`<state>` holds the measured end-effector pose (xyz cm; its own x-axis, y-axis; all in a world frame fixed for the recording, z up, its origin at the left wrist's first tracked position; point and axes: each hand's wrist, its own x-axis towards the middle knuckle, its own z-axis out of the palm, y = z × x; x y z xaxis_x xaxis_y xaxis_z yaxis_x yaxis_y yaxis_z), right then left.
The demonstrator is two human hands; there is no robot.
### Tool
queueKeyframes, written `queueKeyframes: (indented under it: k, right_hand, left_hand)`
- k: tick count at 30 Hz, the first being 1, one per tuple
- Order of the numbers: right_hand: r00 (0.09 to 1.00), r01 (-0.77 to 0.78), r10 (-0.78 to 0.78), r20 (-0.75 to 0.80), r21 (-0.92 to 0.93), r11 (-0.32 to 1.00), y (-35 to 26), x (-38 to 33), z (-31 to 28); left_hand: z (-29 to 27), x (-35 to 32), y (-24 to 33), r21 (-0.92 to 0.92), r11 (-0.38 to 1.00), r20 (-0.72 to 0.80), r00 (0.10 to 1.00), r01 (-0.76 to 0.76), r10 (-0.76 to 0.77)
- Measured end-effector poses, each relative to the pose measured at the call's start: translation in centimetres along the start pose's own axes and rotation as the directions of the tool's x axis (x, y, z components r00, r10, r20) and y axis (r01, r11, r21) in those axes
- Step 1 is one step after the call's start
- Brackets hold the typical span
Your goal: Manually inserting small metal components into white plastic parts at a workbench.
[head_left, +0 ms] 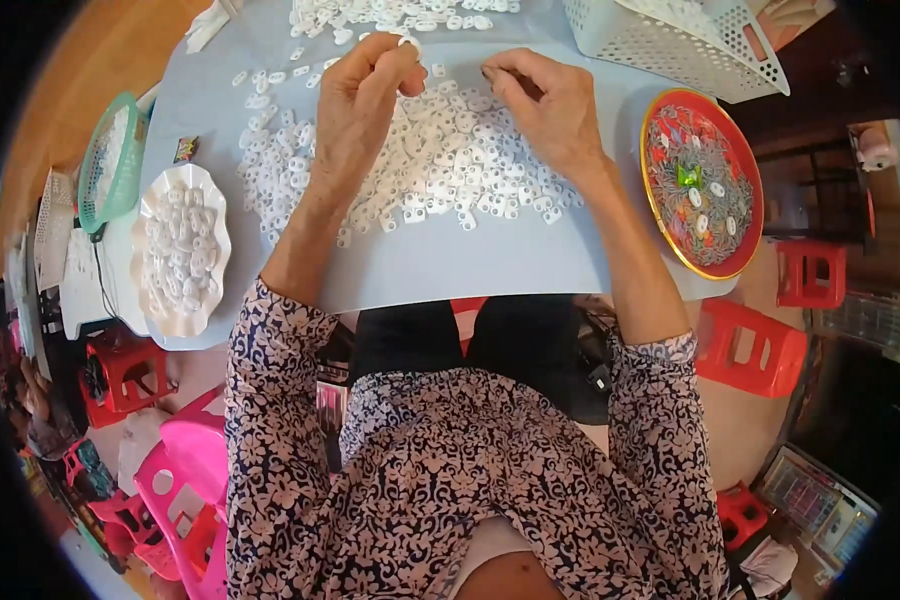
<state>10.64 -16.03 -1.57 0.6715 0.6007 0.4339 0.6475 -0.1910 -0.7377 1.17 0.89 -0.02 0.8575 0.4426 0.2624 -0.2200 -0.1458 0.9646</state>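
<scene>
Over a wide heap of small white plastic pieces with holes (450,165), both of my hands are raised near the middle of the table. My left hand (365,95) is closed, and one white plastic piece (410,44) shows between its thumb and fingertips. To the right of it, my right hand (545,100) is curled with thumb and forefinger pinched together. Something small and dark seems to be at its fingertips, too small to name. A gap separates the two hands.
On the right sits a red round tray (753,190) of small grey pins or screws, with several white pieces among them. A scalloped white dish (220,235) of pieces stands left, near a green basket (135,165). A perforated pale basket (660,45) is at the far right.
</scene>
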Motion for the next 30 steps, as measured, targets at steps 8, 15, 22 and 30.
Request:
queueKeyframes:
  k: [8,15,22,30]
  right_hand:
    - [0.999,0.01,-0.009,-0.034,0.015,1.0,-0.3,-0.1,0.0]
    - [1.0,0.006,-0.005,-0.018,0.019,1.0,-0.7,-0.2,0.0]
    - [0.997,0.031,-0.031,-0.067,-0.002,1.0,-0.2,0.0,-0.1]
    - [0.997,-0.039,0.042,-0.065,0.04,0.998,-0.9,0.3,-1.8]
  left_hand:
    - [-0.1,0.4,-0.6,-0.036,0.999,0.019,1.0,-0.001,0.002]
    - [0.0,0.0,-1.0,-0.14,0.99,0.064,0.998,0.029,-0.02]
    - [0.3,-0.2,-0.8,-0.132,0.99,0.022,0.999,0.05,-0.048]
    - [1.1,-0.9,-0.4,-0.063,0.995,0.086,0.993,0.081,-0.075]
